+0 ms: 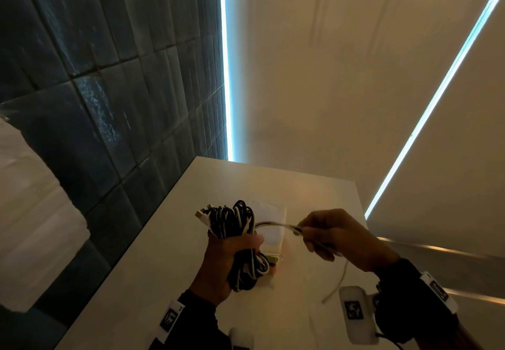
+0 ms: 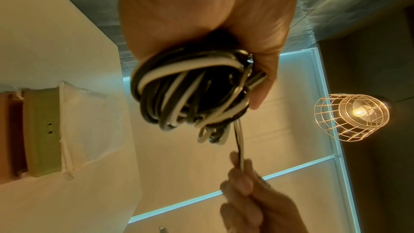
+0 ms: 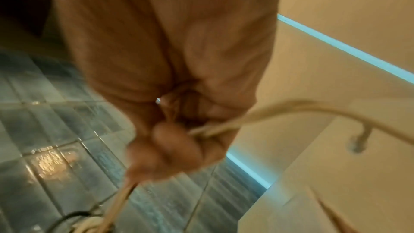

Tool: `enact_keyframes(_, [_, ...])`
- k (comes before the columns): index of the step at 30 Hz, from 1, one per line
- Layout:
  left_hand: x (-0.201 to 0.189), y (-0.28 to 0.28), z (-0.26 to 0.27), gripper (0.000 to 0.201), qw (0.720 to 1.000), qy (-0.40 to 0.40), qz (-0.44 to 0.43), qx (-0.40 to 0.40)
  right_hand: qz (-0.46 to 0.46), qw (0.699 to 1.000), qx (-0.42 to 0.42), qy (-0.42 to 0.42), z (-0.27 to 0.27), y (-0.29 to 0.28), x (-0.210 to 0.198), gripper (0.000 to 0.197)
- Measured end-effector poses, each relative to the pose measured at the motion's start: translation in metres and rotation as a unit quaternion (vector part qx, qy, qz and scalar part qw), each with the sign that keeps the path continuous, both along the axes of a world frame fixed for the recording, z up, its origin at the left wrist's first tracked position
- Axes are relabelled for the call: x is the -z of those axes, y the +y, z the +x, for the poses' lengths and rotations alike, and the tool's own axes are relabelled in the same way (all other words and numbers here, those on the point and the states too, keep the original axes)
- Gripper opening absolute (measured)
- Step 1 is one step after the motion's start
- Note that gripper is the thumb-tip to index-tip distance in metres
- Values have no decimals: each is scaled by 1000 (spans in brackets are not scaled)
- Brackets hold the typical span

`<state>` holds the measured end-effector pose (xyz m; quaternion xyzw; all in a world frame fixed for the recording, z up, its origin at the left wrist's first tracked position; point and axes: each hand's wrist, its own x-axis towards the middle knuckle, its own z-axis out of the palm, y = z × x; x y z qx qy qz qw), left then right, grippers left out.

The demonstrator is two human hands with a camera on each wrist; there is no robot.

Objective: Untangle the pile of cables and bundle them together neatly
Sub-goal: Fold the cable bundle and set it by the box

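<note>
My left hand (image 1: 232, 251) grips a coiled bundle of black and white cables (image 1: 232, 221) above the white table (image 1: 153, 281); loops stick out above and below the fist, and plug ends show at the upper left. The left wrist view shows the same bundle (image 2: 188, 91) wrapped by my fingers. My right hand (image 1: 322, 234) pinches a loose white cable (image 1: 276, 224) that runs taut from the bundle to the right. Its free tail (image 1: 338, 281) hangs below the hand. In the blurred right wrist view, the white cable (image 3: 224, 125) passes through my curled fingers (image 3: 170, 148).
A flat white packet (image 1: 270, 226) with a green and orange box (image 2: 42, 130) lies on the table under the hands. Dark tiled wall (image 1: 95, 103) stands at the left, a pale blind with lit edges behind. A caged lamp (image 2: 351, 118) hangs nearby.
</note>
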<state>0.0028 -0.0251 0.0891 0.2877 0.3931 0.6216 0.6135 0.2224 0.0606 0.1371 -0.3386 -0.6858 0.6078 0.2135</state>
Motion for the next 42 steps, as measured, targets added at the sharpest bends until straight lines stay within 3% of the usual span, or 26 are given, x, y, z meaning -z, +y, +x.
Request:
enact_keyframes(3, [4,2,9,32,1000,0,-19,12,-5,985,140,101,-19,-13,-2,18])
enact_keyframes(5, [6,3,17,33,1000,-16,-13,-6,4,974,175,145,-37,-29,-1,15])
enact_keyframes(7, [9,5,22,48,999,-46,0,-22,29,972,184,146,-52,-44,0,11])
enact_keyframes(9, [10,4,26,69,997,-74,10,-19,65,970,198,126,-63,-53,4,8])
enact_keyframes(11, [12,2,28,77,995,-104,3,1,122,967,205,91,-69,-58,9,7])
enact_keyframes(15, [16,2,24,78,980,-198,-26,20,257,955,144,-38,-68,-68,17,16])
enact_keyframes(18, [22,4,19,64,973,-225,-46,27,276,949,128,-81,-68,-72,16,6])
enact_keyframes(21, [20,9,13,27,979,-195,-58,4,201,963,173,-57,-68,-72,11,9])
enact_keyframes(24, [12,16,5,16,975,-204,-66,-52,178,966,172,-69,-57,-74,6,15])
enact_keyframes(26, [7,20,-4,18,969,-223,-55,-89,131,981,141,-34,-49,-76,4,11])
enact_keyframes(29, [-1,22,-14,50,967,-243,-28,-75,-43,997,16,60,-37,-80,10,19])
enact_keyframes(31, [-4,22,-21,65,972,-232,0,-49,-109,990,-78,39,-29,-77,22,23])
enact_keyframes(34, [-10,15,-26,62,975,-220,14,27,-149,977,-141,-57,-16,-64,38,26])
enact_keyframes(36, [-17,9,-23,53,979,-180,14,96,-132,978,-110,-120,-13,-53,38,24])
enact_keyframes(38, [-22,3,-14,39,988,-71,9,139,-87,981,-61,-165,-14,-41,30,19])
enact_keyframes(40, [-21,1,-4,32,991,40,-13,127,-27,985,-30,-168,-18,-30,16,20])
enact_keyframes(42, [-15,0,5,43,991,89,-27,99,31,989,-35,-141,-23,-21,-2,21])
